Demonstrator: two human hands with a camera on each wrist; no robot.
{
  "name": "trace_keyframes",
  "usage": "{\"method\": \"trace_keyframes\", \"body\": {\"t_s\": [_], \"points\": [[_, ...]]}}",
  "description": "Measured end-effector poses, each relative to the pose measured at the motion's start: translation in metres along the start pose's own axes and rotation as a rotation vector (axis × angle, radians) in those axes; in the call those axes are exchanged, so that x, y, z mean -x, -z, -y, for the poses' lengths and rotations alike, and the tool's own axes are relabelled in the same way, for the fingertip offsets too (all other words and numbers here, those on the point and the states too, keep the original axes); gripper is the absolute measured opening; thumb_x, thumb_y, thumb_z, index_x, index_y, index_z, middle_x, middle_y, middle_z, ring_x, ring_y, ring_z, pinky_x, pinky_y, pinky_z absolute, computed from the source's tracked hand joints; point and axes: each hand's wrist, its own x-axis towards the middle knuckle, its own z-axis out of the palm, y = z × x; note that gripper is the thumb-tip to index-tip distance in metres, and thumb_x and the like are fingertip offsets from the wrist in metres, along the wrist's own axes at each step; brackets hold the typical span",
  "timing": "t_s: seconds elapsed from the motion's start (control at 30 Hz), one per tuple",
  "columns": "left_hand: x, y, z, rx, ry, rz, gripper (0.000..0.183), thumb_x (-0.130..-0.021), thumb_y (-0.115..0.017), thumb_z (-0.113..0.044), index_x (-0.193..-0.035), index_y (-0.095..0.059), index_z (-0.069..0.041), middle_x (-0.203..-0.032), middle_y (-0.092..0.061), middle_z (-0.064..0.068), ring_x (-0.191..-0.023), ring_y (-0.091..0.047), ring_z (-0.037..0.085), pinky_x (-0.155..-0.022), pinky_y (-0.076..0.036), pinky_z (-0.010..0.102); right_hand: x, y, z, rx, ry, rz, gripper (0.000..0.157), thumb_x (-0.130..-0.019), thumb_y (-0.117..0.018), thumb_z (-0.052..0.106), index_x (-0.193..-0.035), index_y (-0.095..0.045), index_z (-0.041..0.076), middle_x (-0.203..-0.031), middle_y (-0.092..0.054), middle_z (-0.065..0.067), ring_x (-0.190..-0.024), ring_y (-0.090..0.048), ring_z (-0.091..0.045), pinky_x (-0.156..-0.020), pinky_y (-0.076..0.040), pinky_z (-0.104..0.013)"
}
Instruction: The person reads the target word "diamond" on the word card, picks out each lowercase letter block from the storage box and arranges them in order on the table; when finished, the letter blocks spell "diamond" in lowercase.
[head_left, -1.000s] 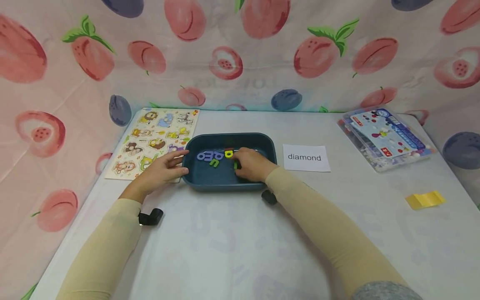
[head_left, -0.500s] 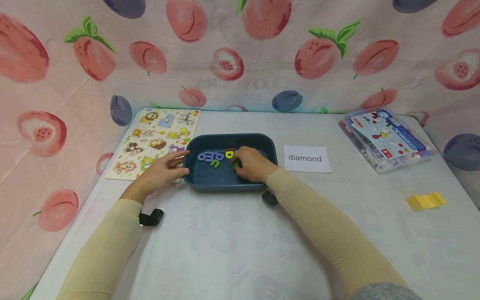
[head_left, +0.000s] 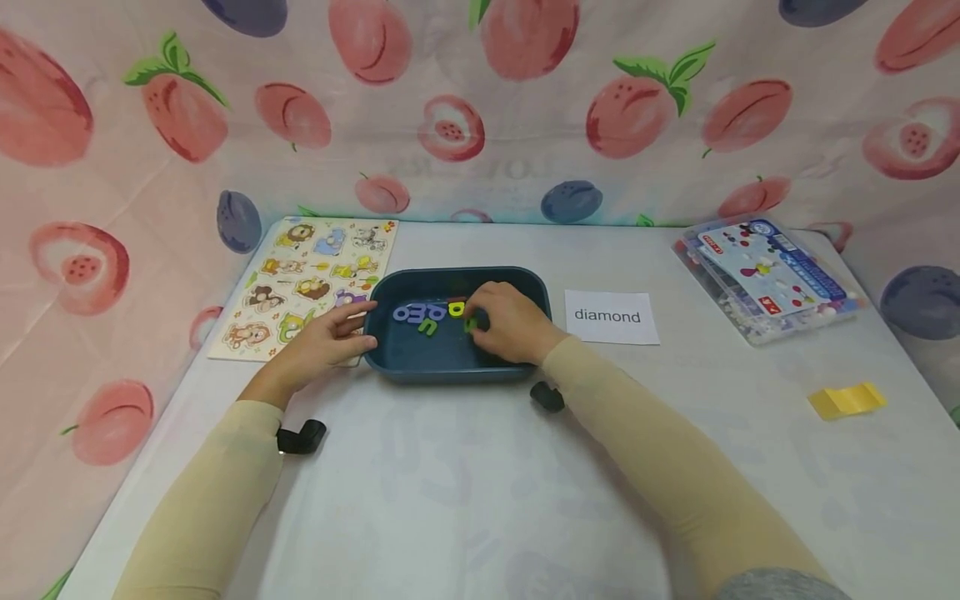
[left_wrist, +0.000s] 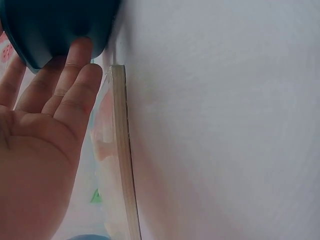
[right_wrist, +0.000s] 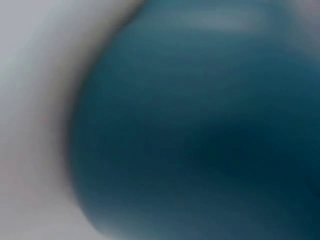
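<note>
A dark blue tray (head_left: 420,360) holds several foam letters. Purple letters (head_left: 417,314) and a green letter (head_left: 427,328) lie in its left half, with a yellow letter (head_left: 456,309) further right. My right hand (head_left: 512,323) reaches over the tray's right side and pinches another green letter (head_left: 470,324), partly hidden by the fingers. At the tray's left end, the extended fingers of my left hand (head_left: 318,348) rest against the wall. The left wrist view shows these fingers (left_wrist: 75,70) at the tray wall (left_wrist: 60,30). The right wrist view is filled by the blurred tray (right_wrist: 190,100).
An animal puzzle board (head_left: 281,287) lies left of the tray, partly behind my left hand. To the right is a white card (head_left: 611,329) reading "diamond". A clear plastic case (head_left: 772,275) stands at the back right, with a folded yellow paper (head_left: 847,401) nearer.
My right hand has lifted slightly and shifted a little to the right, the green letter at its fingertips. The left hand stays at the tray's end.
</note>
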Motion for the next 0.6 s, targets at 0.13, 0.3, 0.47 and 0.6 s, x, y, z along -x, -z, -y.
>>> {"method": "trace_keyframes", "body": {"t_s": [0.13,0.3,0.47,0.6], "points": [[-0.001,0.000,0.000,0.000,0.005,-0.005,0.066,-0.099,-0.066,-0.023,-0.157,-0.035,-0.014,-0.157,-0.035,0.018,-0.145,-0.031,0.033,-0.103,-0.042,0.051,0.007,0.007,0.001,-0.008,0.011,-0.014,0.037,-0.093,-0.069,0.015,-0.128,-0.065,0.004,-0.130,-0.058,-0.011,-0.122,-0.050,-0.027,-0.108,-0.038,-0.038],[0.000,0.001,0.001,-0.004,0.010,0.000,0.065,-0.100,-0.065,-0.022,-0.157,-0.035,-0.014,-0.157,-0.034,0.019,-0.146,-0.029,0.034,-0.104,-0.041,0.053,0.016,0.016,-0.001,-0.014,0.014,-0.021,0.040,-0.094,-0.069,0.013,-0.132,-0.063,0.003,-0.131,-0.057,-0.012,-0.122,-0.052,-0.026,-0.106,-0.040,-0.040],[0.000,0.001,0.001,-0.010,0.008,0.003,0.068,-0.099,-0.067,-0.026,-0.157,-0.034,-0.014,-0.157,-0.035,0.020,-0.146,-0.028,0.035,-0.104,-0.040,0.053,0.027,0.028,-0.005,-0.033,0.000,-0.045,0.041,-0.093,-0.072,0.013,-0.132,-0.064,0.003,-0.130,-0.060,-0.011,-0.122,-0.054,-0.027,-0.106,-0.041,-0.044],[0.000,0.001,0.001,-0.007,0.005,-0.002,0.067,-0.099,-0.066,-0.024,-0.157,-0.034,-0.014,-0.157,-0.035,0.018,-0.146,-0.028,0.034,-0.105,-0.040,0.053,0.036,0.036,-0.010,-0.092,-0.075,-0.053,0.045,-0.093,-0.073,0.014,-0.135,-0.062,0.005,-0.133,-0.059,-0.010,-0.125,-0.053,-0.027,-0.107,-0.040,-0.044]]}}
